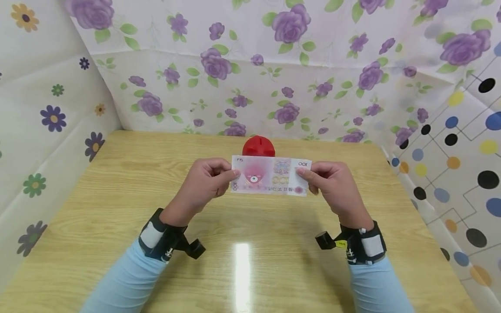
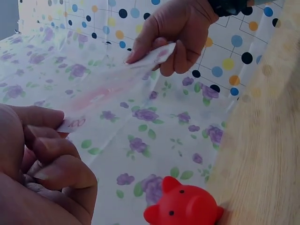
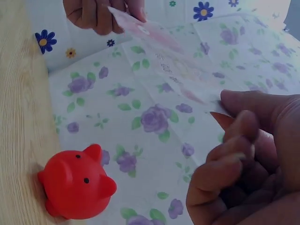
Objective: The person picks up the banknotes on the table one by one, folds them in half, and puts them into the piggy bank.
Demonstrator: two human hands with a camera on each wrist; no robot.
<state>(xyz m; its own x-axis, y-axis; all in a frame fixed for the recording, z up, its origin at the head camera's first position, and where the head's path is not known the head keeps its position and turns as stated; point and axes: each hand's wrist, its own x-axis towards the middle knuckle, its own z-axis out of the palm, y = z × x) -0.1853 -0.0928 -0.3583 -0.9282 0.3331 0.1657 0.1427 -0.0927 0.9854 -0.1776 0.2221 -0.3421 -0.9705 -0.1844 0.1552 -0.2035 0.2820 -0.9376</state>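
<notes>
A pink-and-white 100 banknote (image 1: 262, 178) is stretched flat between both hands above the table, its printing upside down in the head view. My left hand (image 1: 201, 182) pinches one short end between thumb and fingers. At the opposite end, my right hand (image 1: 339, 187) pinches the note the same way. Just behind the note stands a red piggy bank (image 1: 258, 145), its lower part hidden in the head view. The left wrist view shows this piggy bank (image 2: 187, 206) with ears and eyes; the right wrist view shows nearly all of the piggy bank (image 3: 77, 187).
The wooden table (image 1: 129, 182) extends around the hands, with a bright glare streak near its front. A cloth with purple flowers (image 1: 219, 100) hangs behind it. Patterned cloths stand at the sides, flowered at left (image 1: 47, 152) and dotted at right (image 1: 462, 152).
</notes>
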